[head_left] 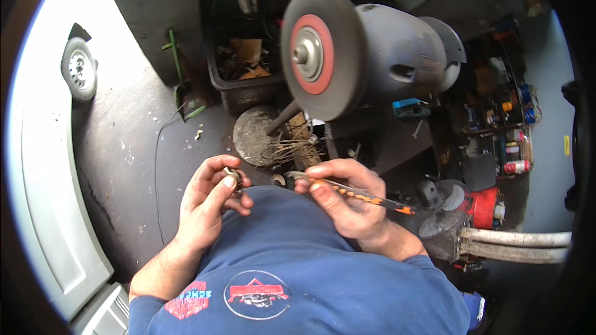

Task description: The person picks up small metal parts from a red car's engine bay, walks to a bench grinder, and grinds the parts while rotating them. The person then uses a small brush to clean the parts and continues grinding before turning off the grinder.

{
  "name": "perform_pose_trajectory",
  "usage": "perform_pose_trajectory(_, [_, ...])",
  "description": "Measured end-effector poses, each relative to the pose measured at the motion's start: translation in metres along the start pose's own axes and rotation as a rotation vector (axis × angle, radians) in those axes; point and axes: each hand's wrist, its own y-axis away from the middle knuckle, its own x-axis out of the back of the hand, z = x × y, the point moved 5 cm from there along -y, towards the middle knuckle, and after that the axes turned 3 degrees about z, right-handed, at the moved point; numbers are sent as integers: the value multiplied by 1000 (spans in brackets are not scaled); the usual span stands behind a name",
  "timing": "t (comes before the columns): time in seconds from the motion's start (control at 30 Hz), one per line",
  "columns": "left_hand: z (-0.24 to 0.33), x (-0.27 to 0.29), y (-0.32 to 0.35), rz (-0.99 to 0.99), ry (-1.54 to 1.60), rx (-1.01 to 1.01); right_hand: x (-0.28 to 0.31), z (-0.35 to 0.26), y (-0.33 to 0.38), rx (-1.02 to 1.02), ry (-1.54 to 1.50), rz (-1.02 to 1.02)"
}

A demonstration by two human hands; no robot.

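A blue sweatshirt (pixel 298 273) fills the foreground. Above it, the left hand (pixel 208 201) pinches a small metal part (pixel 232 175) between thumb and fingertips. The right hand (pixel 344 195) is closed around a black-and-orange tool (pixel 360 193) (its tip near the part). A bench grinder (pixel 366 49) stands beyond.

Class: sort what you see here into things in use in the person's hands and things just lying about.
In use: small round metal part in left hand; black-and-orange-handled tool in right hand.

Lying about: grey bench grinder, black plastic crate, red fan, car wheel.
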Motion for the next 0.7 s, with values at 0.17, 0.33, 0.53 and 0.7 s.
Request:
perform_pose_trajectory(0.17, [-12, -2, -6, 79, -123, 19, 91, 10, 25, 197, 677, 231])
perform_pose_trajectory(0.33, [-27, -11, -13, 65, -175, 69, 118, 62, 64, 20, 701, 189])
perform_pose_trajectory(0.53, [-36, -19, -22, 2, -177, 120, 123, 72, 91, 110, 814, 182])
perform_pose_trajectory(0.7, [-40, -21, -24, -27, -181, 133, 129, 67, 104, 24, 727, 145])
